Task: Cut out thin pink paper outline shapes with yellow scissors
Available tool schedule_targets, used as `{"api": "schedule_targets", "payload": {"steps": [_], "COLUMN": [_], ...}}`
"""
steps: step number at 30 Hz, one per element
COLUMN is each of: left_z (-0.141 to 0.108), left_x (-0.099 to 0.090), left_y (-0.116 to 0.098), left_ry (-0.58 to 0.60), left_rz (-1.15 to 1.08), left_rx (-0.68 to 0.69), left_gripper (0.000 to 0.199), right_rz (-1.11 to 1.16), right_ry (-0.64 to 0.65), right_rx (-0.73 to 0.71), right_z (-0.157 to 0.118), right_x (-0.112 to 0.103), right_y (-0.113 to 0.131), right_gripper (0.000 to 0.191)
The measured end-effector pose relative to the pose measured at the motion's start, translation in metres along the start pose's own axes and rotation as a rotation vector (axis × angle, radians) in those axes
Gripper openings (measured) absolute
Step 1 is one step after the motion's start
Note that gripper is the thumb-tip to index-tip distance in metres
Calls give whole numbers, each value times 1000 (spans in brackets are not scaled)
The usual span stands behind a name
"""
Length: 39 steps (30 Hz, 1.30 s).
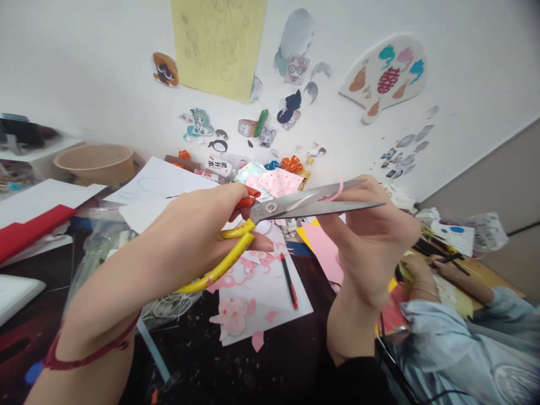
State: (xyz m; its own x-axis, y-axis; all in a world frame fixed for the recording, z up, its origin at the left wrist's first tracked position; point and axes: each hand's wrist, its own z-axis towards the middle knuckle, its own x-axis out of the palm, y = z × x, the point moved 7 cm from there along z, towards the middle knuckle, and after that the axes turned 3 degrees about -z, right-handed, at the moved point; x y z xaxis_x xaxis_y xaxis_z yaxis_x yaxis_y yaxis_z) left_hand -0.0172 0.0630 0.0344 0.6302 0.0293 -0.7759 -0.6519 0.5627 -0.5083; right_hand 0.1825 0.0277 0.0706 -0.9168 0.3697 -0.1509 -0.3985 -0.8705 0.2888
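My left hand [198, 219] is wrapped round the handles of a pair of scissors [270, 209], one handle yellow and the other orange-red. Their blades are parted a little and point right. Between the blades curves a thin strip of pink paper [338, 191]. My right hand [371, 242] is closed in a pinch on that paper behind the blades, and its fingertips are partly hidden. Beneath, on a white sheet [291, 320], lie pink paper scraps [270, 260], a pink paper cut-out figure [233, 316] and a black and red pen [289, 281].
Pink and yellow paper [323, 250] lies by my right wrist. A clear plastic bag [97, 242] and a red strip-shaped object [34, 230] are at left. Bottles and bows line the wall, which bears stickers and a yellow sheet [217, 45]. Another person's hands [422, 275] work at right.
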Motion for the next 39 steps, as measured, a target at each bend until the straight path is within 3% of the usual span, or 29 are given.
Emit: {"api": "schedule_targets", "payload": {"steps": [8, 17, 28, 34, 39], "left_z": [3, 4, 4, 0, -1], "left_x": [0, -1, 2, 0, 2], "left_y": [-3, -8, -7, -10, -13], "left_ry": [-16, -48, -23, -56, -83], "left_rz": [17, -26, -40, -17, -32], "left_rx": [-49, -78, -91, -43, -33], "left_gripper": [43, 52, 42, 42, 39], "right_rz": [57, 156, 57, 67, 70], "right_ry": [-63, -23, -59, -125, -183], "right_rx": [6, 82, 7, -20, -3], "right_z": [-2, -3, -1, -1, -3], "right_x": [3, 8, 6, 4, 2], "right_y": [-3, -4, 1, 4, 1], "right_gripper": [17, 17, 13, 19, 13]}}
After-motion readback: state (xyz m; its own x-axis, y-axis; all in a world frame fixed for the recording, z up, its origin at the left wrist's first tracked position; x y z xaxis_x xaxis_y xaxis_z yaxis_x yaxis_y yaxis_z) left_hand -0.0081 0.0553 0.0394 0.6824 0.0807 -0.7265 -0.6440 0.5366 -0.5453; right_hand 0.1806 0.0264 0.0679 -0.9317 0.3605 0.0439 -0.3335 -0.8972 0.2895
